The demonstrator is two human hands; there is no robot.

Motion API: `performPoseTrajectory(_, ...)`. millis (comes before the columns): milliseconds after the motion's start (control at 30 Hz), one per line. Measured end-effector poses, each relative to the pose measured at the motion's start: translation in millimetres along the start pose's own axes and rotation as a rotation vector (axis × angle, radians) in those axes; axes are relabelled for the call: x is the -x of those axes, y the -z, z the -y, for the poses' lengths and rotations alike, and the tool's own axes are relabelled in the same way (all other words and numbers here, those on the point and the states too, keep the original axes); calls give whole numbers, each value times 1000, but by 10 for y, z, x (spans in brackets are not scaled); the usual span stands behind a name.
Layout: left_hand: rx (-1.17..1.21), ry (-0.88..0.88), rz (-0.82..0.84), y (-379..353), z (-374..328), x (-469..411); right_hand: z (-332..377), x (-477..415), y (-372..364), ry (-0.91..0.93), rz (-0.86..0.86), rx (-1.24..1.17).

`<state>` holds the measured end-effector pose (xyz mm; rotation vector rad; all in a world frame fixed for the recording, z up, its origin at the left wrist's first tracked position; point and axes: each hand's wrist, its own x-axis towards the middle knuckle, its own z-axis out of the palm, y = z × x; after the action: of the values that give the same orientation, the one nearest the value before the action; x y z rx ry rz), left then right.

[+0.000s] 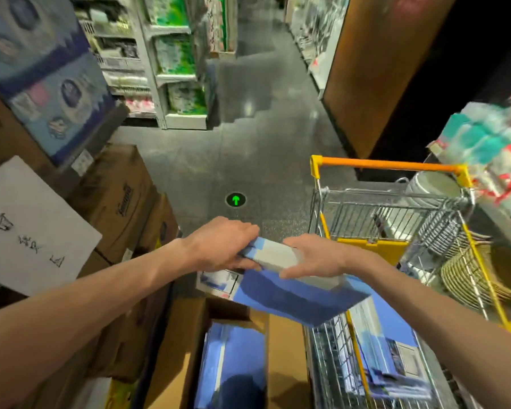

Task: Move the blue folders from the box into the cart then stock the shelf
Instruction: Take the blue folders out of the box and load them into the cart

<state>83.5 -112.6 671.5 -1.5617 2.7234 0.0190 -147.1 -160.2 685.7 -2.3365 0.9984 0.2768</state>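
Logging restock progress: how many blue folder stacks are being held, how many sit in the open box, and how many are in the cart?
Held stack, gripped by left hand and right hand: 1
Box stack: 1
Cart stack: 1
Total: 3

Dim aisle, glare patches on the floor (250, 107), motion blur throughout, wide-angle bending at the edges.

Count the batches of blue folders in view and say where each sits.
3: the held batch between the left hand and right hand, the boxed batch in the cardboard box, the carted batch in the cart. More may lie hidden beneath.
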Motion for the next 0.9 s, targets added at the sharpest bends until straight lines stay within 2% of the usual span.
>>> performPoseTrajectory(67, 50, 13, -85, 90, 30, 138, 110, 88, 85, -23, -123, 82)
performPoseTrajectory(200, 183, 156, -210, 84, 138, 510, 320, 209, 38, -152, -413, 187)
performPoseTrajectory(300, 236, 278, -300, -20, 254, 832, 521, 291, -124, -285, -727, 84)
performPoseTrajectory(367, 325, 402, -347, -71, 322, 991, 600, 291, -273, -394, -843, -83)
performPoseTrajectory(467, 509, 560, -362, -56, 314, 1110, 665, 295, -500, -513, -885, -325)
performPoseTrajectory(533, 670, 612, -368, -10, 258, 1135, 706, 343, -646, -502, -909, -442)
performPoseTrajectory(667, 964, 714, -411, 61, 50, 1033, 713, 548, -906, -618, -838, -810)
performPoseTrajectory(800, 1231, 757, -408, -61, -213, 797, 519, 788, -1028, -575, -795, -1213)
performPoseTrajectory(900, 1347, 814, -382, -174, -422, 594, 405, 967, -1048, -587, -756, -1394)
